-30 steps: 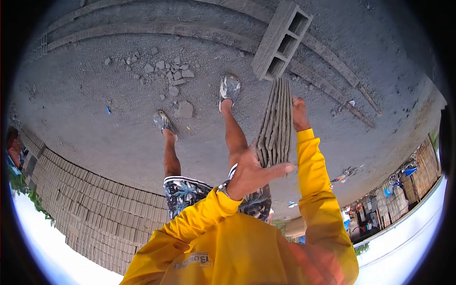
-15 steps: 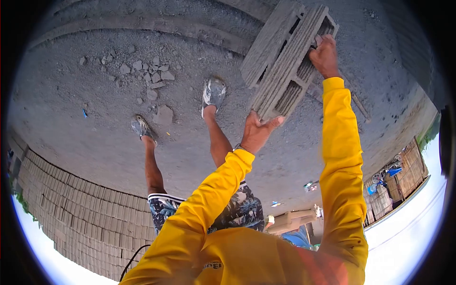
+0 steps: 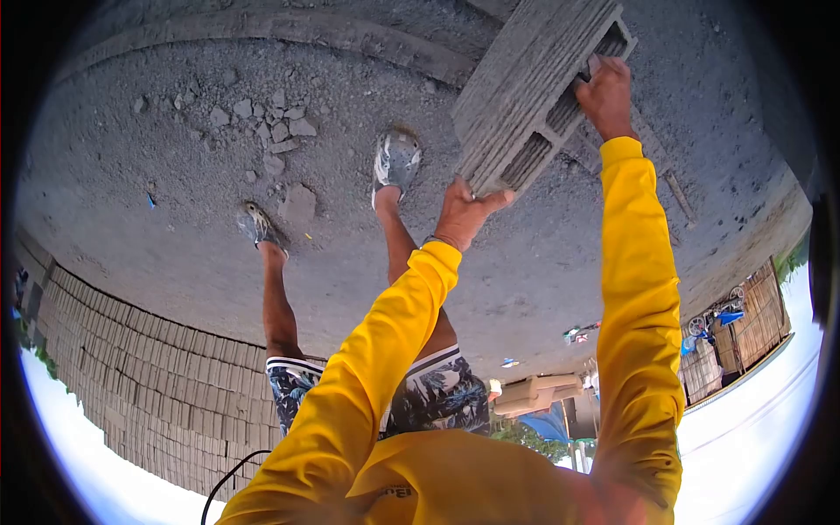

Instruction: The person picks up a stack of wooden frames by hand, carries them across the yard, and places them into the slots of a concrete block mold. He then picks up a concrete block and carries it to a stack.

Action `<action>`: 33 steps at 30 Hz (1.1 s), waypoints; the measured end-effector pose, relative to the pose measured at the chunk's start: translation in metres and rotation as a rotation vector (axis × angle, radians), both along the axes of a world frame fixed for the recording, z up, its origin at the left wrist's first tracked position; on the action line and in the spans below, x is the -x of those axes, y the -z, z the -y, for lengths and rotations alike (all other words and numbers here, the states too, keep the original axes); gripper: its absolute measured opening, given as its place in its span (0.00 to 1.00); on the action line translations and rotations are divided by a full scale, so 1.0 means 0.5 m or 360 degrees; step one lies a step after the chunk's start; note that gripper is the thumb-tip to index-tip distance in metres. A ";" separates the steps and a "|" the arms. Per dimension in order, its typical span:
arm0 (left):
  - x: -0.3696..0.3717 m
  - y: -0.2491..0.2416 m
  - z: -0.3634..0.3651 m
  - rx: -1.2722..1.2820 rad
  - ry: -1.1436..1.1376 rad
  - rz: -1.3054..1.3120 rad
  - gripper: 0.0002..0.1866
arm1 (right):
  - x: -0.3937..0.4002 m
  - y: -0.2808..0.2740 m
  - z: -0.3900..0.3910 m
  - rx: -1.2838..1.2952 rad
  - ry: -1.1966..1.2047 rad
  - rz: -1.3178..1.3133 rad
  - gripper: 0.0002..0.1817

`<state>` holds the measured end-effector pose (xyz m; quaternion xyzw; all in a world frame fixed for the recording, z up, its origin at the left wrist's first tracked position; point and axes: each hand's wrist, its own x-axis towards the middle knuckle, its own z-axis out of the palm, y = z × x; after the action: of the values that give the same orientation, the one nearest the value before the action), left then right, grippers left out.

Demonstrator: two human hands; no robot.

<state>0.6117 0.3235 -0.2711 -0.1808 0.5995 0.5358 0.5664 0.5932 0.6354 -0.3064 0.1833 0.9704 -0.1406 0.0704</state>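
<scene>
A grey hollow concrete block (image 3: 534, 109) lies slanted in the upper middle, its cavities turned towards the right. Around the middle of its open side, my right hand (image 3: 605, 98) is closed, fingers hooked into a cavity. My left hand (image 3: 468, 213) grips its lower end, the thumb lying along the hollow face. Beyond it, on the left, a second block (image 3: 507, 57) sits right alongside with no gap showing between them. The ground beneath is dusty and grey.
Broken block pieces (image 3: 271, 131) and a flat slab fragment (image 3: 298, 202) lie by my feet. A long raised strip (image 3: 289, 28) crosses the ground at the top. Stacked blocks (image 3: 157, 376) form a wall at lower left. A thin stick (image 3: 681, 197) lies at right.
The held block has moved slightly up in the view, closing the dark gap between it and the second block. Both hands keep their hold.
</scene>
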 end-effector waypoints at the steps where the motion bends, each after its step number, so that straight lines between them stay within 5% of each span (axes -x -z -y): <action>1: -0.001 -0.006 -0.003 0.0017 0.0016 -0.0056 0.32 | 0.001 -0.001 0.000 -0.0032 -0.0001 0.0011 0.18; 10: 0.034 -0.090 -0.030 0.0010 -0.0087 -0.0092 0.25 | 0.000 0.024 -0.020 -0.0071 0.0053 0.0025 0.22; 22: -0.009 -0.087 -0.063 -0.0198 -0.0250 0.0109 0.28 | -0.002 -0.031 -0.055 -0.0153 0.0159 -0.0073 0.22; 25: -0.010 -0.052 -0.061 -0.0205 0.0020 -0.0126 0.29 | 0.003 -0.019 -0.060 -0.0148 0.0094 0.0017 0.21; 28: -0.011 0.046 -0.049 0.0124 0.0920 -0.0362 0.29 | 0.025 0.029 -0.039 -0.0255 -0.0088 0.0159 0.22; 31: 0.030 0.064 -0.011 0.0285 0.1391 -0.0509 0.29 | 0.028 0.032 -0.019 -0.0412 -0.0044 0.0305 0.25; 33: 0.052 0.037 0.042 0.0290 0.1211 -0.0619 0.29 | 0.026 0.008 -0.006 -0.0517 -0.0155 0.0418 0.26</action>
<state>0.5857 0.3024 -0.2897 0.1081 0.7639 0.2578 0.5817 0.5800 0.6385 -0.3103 0.1619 0.9705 0.0465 0.1725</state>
